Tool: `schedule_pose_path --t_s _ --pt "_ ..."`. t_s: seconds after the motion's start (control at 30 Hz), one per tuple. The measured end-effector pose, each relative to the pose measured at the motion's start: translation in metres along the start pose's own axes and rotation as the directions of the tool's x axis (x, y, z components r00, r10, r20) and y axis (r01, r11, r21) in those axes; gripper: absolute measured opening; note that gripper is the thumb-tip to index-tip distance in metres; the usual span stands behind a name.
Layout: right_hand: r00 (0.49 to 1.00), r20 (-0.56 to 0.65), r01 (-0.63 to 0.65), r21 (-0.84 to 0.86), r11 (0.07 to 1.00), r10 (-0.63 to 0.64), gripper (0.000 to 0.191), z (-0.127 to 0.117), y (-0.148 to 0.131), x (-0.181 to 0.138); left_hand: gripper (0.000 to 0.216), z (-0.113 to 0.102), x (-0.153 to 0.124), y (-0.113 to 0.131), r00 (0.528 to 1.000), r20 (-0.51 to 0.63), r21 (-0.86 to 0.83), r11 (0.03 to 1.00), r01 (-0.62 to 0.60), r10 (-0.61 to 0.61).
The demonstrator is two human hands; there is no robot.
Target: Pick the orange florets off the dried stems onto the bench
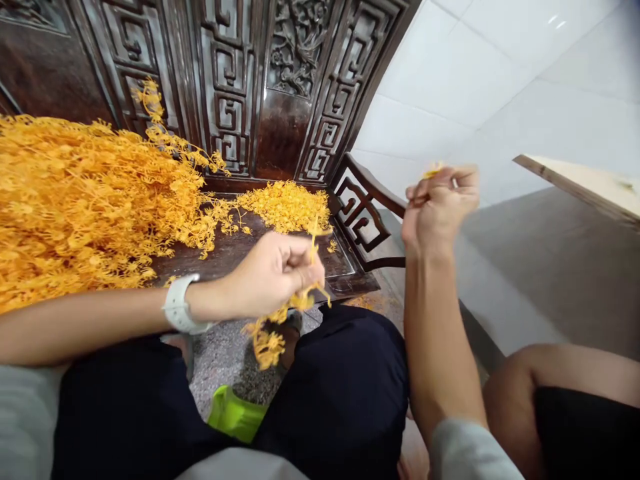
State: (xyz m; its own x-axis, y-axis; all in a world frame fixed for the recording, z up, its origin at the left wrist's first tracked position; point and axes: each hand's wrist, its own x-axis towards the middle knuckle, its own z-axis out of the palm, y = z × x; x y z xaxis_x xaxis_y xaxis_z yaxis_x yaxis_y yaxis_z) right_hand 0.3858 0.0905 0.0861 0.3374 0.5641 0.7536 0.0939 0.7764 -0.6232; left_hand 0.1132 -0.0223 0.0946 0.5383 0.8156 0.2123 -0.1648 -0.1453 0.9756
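My left hand [277, 273], with a pale watch strap at the wrist, pinches a strand of orange plastic flower stems [269, 345]. The strand dangles below the fingers over my lap, and a thin stem end sticks up past the thumb. Raised to the right, my right hand [440, 200] is closed with a small orange piece [433, 171] showing at its fingertips. A large heap of orange sprigs [90, 207] covers the left of the dark wooden bench [205, 267]. Beyond my left hand lies a smaller pile of short orange pieces [287, 205].
A carved wooden backrest [285, 133] and a curved armrest [363, 213] bound the bench. A bright green plastic object [236, 415] is on the floor between my legs. Another person's bare leg [565, 373] is close on the right, below a wooden board [585, 183].
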Motion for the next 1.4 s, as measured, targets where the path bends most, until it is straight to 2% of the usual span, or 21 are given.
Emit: schedule_pose_path --t_s 0.07,0.1,0.13,0.2,0.27,0.3,0.33,0.37,0.4,0.43,0.47,0.5,0.53,0.63,0.73,0.83,0.9,1.07,1.2,1.27,1.4 --pt "0.983 0.121 -0.133 -0.062 0.989 0.14 0.043 -0.011 0.002 0.004 0.021 0.001 -0.008 -0.004 0.999 0.036 0.024 1.0 0.019 -0.019" --pt "0.927 0.291 -0.206 -0.129 0.97 0.235 0.04 -0.013 -0.003 0.001 0.022 0.0 -0.009 -0.008 1.0 0.009 0.012 1.0 0.016 -0.016" --pt "0.807 0.495 -0.25 -0.208 0.946 0.322 0.036 -0.012 -0.012 -0.004 0.023 -0.002 -0.008 -0.012 0.999 -0.036 -0.011 1.0 0.013 -0.013" --pt "0.396 0.848 -0.251 -0.269 0.93 0.353 0.026 -0.005 -0.038 -0.014 0.024 -0.008 -0.004 -0.021 0.99 -0.133 -0.083 0.996 0.042 -0.053" --pt "-0.017 0.972 -0.281 -0.228 0.932 0.233 0.015 0.002 -0.063 -0.019 0.024 -0.016 0.001 -0.029 0.97 -0.19 -0.162 0.979 0.123 -0.154" --pt "-0.167 0.978 -0.333 -0.179 0.926 0.129 0.011 0.004 -0.071 -0.019 0.023 -0.02 0.003 -0.033 0.957 -0.204 -0.192 0.967 0.169 -0.208" --pt "-0.238 0.971 -0.413 -0.11 0.904 0.01 0.008 0.005 -0.074 -0.018 0.023 -0.024 0.005 -0.036 0.944 -0.215 -0.212 0.956 0.205 -0.25" --pt "-0.194 0.977 -0.506 -0.017 0.862 -0.094 0.007 0.006 -0.074 -0.017 0.023 -0.027 0.006 -0.038 0.935 -0.222 -0.224 0.948 0.227 -0.276" --pt "-0.03 0.99 -0.582 0.094 0.807 -0.137 0.007 0.006 -0.069 -0.016 0.023 -0.029 0.007 -0.04 0.928 -0.228 -0.232 0.942 0.241 -0.294" --pt "0.212 0.974 -0.62 0.201 0.758 -0.084 0.008 0.005 -0.061 -0.016 0.023 -0.031 0.007 -0.041 0.924 -0.23 -0.237 0.938 0.252 -0.307" --pt "0.457 0.887 -0.627 0.267 0.732 0.067 0.01 0.006 -0.052 -0.016 0.023 -0.033 0.008 -0.043 0.92 -0.232 -0.241 0.935 0.261 -0.316" --pt "0.625 0.733 -0.635 0.278 0.72 0.269 0.01 0.006 -0.042 -0.016 0.023 -0.034 0.008 -0.044 0.917 -0.232 -0.245 0.932 0.267 -0.323" --pt "0.683 0.569 -0.673 0.246 0.697 0.459 0.009 0.008 -0.032 -0.017 0.023 -0.034 0.008 -0.045 0.916 -0.231 -0.247 0.93 0.272 -0.329" --pt "0.536 0.352 -0.843 0.179 0.508 0.767 0.014 0.015 -0.016 -0.023 0.024 -0.035 0.008 -0.046 0.916 -0.221 -0.248 0.928 0.279 -0.335" --pt "0.47 0.387 -0.882 0.176 0.436 0.793 0.024 0.022 -0.016 -0.033 0.025 -0.034 0.01 -0.045 0.912 -0.224 -0.282 0.919 0.277 -0.344" --pt "0.492 0.489 -0.846 0.072 0.529 0.72 0.023 0.029 -0.023 -0.044 0.02 -0.035 0.015 -0.043 0.914 -0.247 -0.384 0.899 0.213 -0.322" --pt "0.463 0.576 -0.791 -0.073 0.607 0.673 0.026 0.033 -0.026 -0.052 0.015 -0.036 0.018 -0.041 0.919 -0.26 -0.448 0.88 0.157 -0.297" --pt "0.419 0.719 -0.508 -0.321 0.799 0.555 0.041 0.041 -0.025 -0.074 0.016 -0.038 0.022 -0.035 0.929 -0.275 -0.483 0.871 0.09 -0.249" --pt "0.295 0.842 -0.512 -0.26 0.819 0.452 0.036 0.042 -0.017 -0.082 0.021 -0.039 0.024 -0.031 0.922 -0.324 -0.435 0.899 0.056 -0.214" --pt "0.334 0.843 -0.525 -0.205 0.826 0.422 0.032 0.043 -0.015 -0.082 0.022 -0.039 0.026 -0.031 0.916 -0.36 -0.38 0.924 0.03 -0.178" --pt "0.571 0.725 -0.498 -0.066 0.865 0.385 0.035 0.05 -0.016 -0.08 0.034 -0.039 0.029 -0.037 0.925 -0.367 -0.159 0.986 0.045 -0.101"
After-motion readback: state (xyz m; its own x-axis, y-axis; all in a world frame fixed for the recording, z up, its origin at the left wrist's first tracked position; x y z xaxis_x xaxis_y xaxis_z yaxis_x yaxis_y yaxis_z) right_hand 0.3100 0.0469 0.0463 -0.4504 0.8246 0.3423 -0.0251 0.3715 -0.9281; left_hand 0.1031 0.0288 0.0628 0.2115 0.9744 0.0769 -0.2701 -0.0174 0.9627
